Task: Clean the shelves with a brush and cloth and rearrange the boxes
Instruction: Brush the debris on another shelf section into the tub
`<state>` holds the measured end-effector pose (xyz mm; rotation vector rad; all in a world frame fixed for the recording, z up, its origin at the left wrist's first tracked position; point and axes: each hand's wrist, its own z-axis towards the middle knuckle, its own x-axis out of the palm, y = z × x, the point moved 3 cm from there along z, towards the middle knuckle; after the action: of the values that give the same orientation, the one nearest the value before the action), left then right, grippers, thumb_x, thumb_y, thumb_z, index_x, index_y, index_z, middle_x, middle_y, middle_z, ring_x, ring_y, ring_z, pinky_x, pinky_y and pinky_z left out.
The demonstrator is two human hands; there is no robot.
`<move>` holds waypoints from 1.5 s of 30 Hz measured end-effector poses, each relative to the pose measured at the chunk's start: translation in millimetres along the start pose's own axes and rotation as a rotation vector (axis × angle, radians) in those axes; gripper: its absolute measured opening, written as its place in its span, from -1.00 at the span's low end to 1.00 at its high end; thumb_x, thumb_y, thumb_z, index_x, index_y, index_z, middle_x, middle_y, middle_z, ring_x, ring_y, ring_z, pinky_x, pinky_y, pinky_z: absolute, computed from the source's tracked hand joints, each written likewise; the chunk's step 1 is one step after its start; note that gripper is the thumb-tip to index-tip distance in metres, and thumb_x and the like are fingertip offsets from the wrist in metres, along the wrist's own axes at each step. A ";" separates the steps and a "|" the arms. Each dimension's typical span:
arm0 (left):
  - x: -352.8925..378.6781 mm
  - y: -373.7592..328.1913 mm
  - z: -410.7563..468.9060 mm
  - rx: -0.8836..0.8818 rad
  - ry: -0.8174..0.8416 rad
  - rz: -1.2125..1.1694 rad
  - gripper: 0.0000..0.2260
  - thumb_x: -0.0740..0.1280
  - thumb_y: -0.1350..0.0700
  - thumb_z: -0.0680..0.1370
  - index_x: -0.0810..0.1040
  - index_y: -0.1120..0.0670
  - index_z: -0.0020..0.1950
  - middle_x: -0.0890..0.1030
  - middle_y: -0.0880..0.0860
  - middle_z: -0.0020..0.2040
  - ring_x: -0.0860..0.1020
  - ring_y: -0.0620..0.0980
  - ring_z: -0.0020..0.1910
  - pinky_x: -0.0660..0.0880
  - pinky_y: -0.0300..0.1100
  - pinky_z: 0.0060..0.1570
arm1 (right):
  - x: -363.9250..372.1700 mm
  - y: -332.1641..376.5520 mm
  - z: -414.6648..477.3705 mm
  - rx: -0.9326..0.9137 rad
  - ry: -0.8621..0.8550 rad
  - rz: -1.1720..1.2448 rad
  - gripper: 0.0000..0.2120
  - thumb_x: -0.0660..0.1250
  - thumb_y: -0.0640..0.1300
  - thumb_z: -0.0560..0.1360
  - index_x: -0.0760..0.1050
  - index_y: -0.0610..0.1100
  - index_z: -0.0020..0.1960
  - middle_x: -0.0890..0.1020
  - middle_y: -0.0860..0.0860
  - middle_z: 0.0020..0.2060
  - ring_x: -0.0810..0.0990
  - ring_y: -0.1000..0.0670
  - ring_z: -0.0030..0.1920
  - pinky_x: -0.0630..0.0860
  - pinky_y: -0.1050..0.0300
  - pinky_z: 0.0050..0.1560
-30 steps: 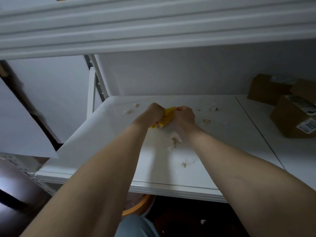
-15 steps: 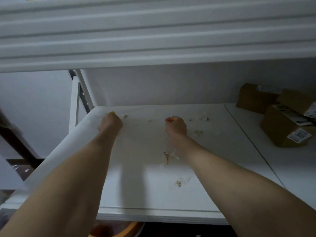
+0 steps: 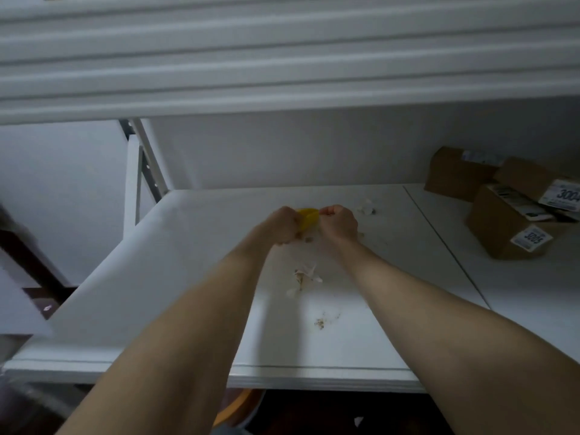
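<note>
Cloth (image 3: pixel 308 217), yellow and bunched, sits just above frame centre, caught between two fists over the shelf (image 3: pixel 188 277). The left hand (image 3: pixel 282 226) curls tight round its near end. The right hand (image 3: pixel 340 222) has its fingers tucked in and seems to pinch the other edge, though the contact is partly hidden. It is too small to be sure it is cloth and not part of a brush. If cloth, it should be light, limp and easy to wad. It is best held as a full-palm bundle so a flat face meets the board. Crumbs (image 3: pixel 306 276) lie below the hands at centre. Boxes (image 3: pixel 508 227) stand at the right edge, well apart.
</note>
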<state>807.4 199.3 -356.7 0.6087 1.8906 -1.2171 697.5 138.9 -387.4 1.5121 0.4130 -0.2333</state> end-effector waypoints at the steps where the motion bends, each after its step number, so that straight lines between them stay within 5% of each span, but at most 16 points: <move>1: 6.5 -9.9 -9.5 0.021 0.056 -0.009 -0.84 0.21 0.22 0.57 0.57 0.18 0.05 0.54 0.19 -0.19 0.43 0.03 -0.41 0.33 -0.25 -0.44 | -2.9 0.9 -2.4 -0.011 -0.013 -0.009 -0.76 0.21 -0.21 0.52 0.57 -0.12 0.13 0.61 -0.09 0.14 0.55 -0.10 0.17 0.46 0.16 0.05; 5: 15.9 -29.0 -30.1 0.077 0.200 -0.055 -0.81 0.16 0.23 0.48 0.55 0.11 -0.23 0.49 0.09 -0.39 0.36 0.02 -0.45 0.26 -0.28 -0.47 | -17.8 3.3 -15.2 -0.049 -0.049 0.024 -0.78 0.20 -0.16 0.57 0.56 -0.14 0.14 0.61 -0.07 0.13 0.55 -0.03 0.09 0.32 0.25 -0.12; 8: 7.5 -27.5 -34.2 0.073 -0.009 -0.184 -0.79 0.17 0.19 0.55 0.57 -0.03 -0.12 0.49 0.01 -0.54 0.40 -0.08 -0.64 0.23 -0.43 -0.61 | -34.3 3.4 -18.6 -0.067 -0.072 -0.001 -0.78 0.21 -0.13 0.56 0.57 -0.13 0.12 0.61 -0.09 0.13 0.55 -0.08 0.14 0.32 0.24 -0.08; 10: 0.3 -16.3 -29.7 0.032 -0.242 -0.282 -0.81 0.21 0.13 0.58 0.61 0.10 -0.07 0.62 0.19 -0.31 0.61 0.03 -0.38 0.38 -0.38 -0.52 | -45.1 0.5 -17.9 -0.056 -0.090 -0.040 -0.77 0.21 -0.13 0.55 0.57 -0.14 0.13 0.61 -0.11 0.15 0.54 -0.13 0.18 0.37 0.20 -0.03; 12: -4.9 3.5 -23.9 -0.084 -0.392 -0.221 -0.63 0.20 -0.02 0.60 0.59 0.28 0.04 0.62 0.30 -0.01 0.61 0.21 0.00 0.51 -0.14 -0.14 | -53.6 -4.6 -17.4 -0.052 -0.097 -0.088 -0.75 0.20 -0.15 0.55 0.58 -0.17 0.12 0.62 -0.16 0.14 0.55 -0.15 0.18 0.44 0.14 0.04; 16: -3.0 28.2 -26.7 -0.244 -0.423 -0.081 -0.69 0.16 0.10 0.61 0.49 0.32 0.17 0.56 0.30 0.15 0.54 0.24 0.13 0.44 -0.09 -0.04 | -69.6 -16.6 -16.9 -0.035 -0.118 -0.152 -0.71 0.14 -0.14 0.57 0.58 -0.22 0.11 0.60 -0.22 0.14 0.55 -0.21 0.18 0.46 0.06 0.10; 23: 40.6 -20.8 -52.0 -0.112 -0.155 -0.058 -0.68 0.07 0.14 0.64 0.45 0.27 0.28 0.59 0.29 0.07 0.60 0.25 0.00 0.52 -0.03 -0.12 | -72.1 -24.4 -26.5 -0.019 -0.085 -0.183 -0.70 0.13 -0.15 0.58 0.57 -0.23 0.14 0.57 -0.22 0.18 0.51 -0.20 0.22 0.42 0.06 0.16; 26: 37.5 -31.8 -64.2 -0.096 -0.029 -0.147 -0.74 0.07 0.18 0.63 0.52 0.23 0.09 0.48 0.16 -0.36 0.44 0.04 -0.55 0.33 -0.23 -0.51 | -61.5 -18.6 -37.9 -0.011 -0.036 -0.179 -0.71 0.16 -0.15 0.58 0.56 -0.20 0.19 0.56 -0.19 0.23 0.49 -0.19 0.26 0.41 0.07 0.19; 29: 24.8 -20.2 -74.1 -0.112 -0.146 -0.212 -0.73 0.08 0.20 0.63 0.46 0.14 -0.21 0.41 0.10 -0.51 0.35 -0.06 -0.73 0.25 -0.32 -0.66 | -48.5 -10.3 -50.7 -0.016 -0.014 -0.176 -0.69 0.15 -0.13 0.58 0.55 -0.19 0.22 0.56 -0.17 0.23 0.50 -0.18 0.26 0.42 0.07 0.19; 31: 12.5 0.1 -82.3 -0.168 -0.292 -0.285 -0.74 0.10 0.17 0.64 0.51 0.23 -0.12 0.54 0.25 -0.34 0.58 0.10 -0.47 0.49 -0.15 -0.50 | -40.5 -4.2 -58.5 -0.011 0.003 -0.155 -0.69 0.14 -0.12 0.59 0.55 -0.18 0.21 0.57 -0.17 0.22 0.51 -0.18 0.25 0.45 0.06 0.17; 33: -2.1 32.9 -89.5 -0.255 -0.422 -0.299 -0.71 0.13 0.14 0.63 0.52 0.33 0.09 0.61 0.34 -0.02 0.63 0.27 -0.05 0.56 0.08 -0.07 | -29.6 1.2 -67.0 -0.024 0.030 -0.150 -0.69 0.12 -0.12 0.59 0.56 -0.20 0.18 0.58 -0.19 0.19 0.53 -0.19 0.22 0.46 0.05 0.15; 37: -27.1 89.7 -112.6 -0.422 -0.557 -0.322 -0.72 0.11 0.21 0.60 0.44 0.32 0.22 0.53 0.31 0.20 0.53 0.25 0.19 0.49 0.02 0.18 | -6.5 12.0 -83.3 -0.048 0.093 -0.151 -0.68 0.10 -0.12 0.60 0.56 -0.26 0.13 0.60 -0.21 0.15 0.55 -0.20 0.18 0.47 0.05 0.11; 42: -15.1 102.2 -121.8 -0.444 -0.473 -0.352 -0.67 0.09 0.25 0.62 0.40 0.32 0.34 0.49 0.28 0.28 0.51 0.23 0.23 0.51 -0.17 -0.15 | 1.9 18.5 -91.0 -0.066 0.112 -0.150 -0.68 0.11 -0.12 0.60 0.56 -0.26 0.12 0.59 -0.21 0.16 0.55 -0.19 0.19 0.46 0.08 0.12; 45: 7.7 72.1 -116.6 -0.379 -0.379 -0.339 -0.70 0.05 0.18 0.64 0.42 0.29 0.27 0.56 0.33 0.06 0.60 0.27 -0.01 0.46 -0.20 -0.48 | -13.1 12.4 -85.4 -0.055 0.081 -0.148 -0.69 0.13 -0.12 0.59 0.59 -0.23 0.10 0.61 -0.20 0.15 0.56 -0.19 0.19 0.46 0.08 0.12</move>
<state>814.4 335.2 -374.4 -0.1444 1.8660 -1.0446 680.5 223.0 -371.5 1.4420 0.5925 -0.2760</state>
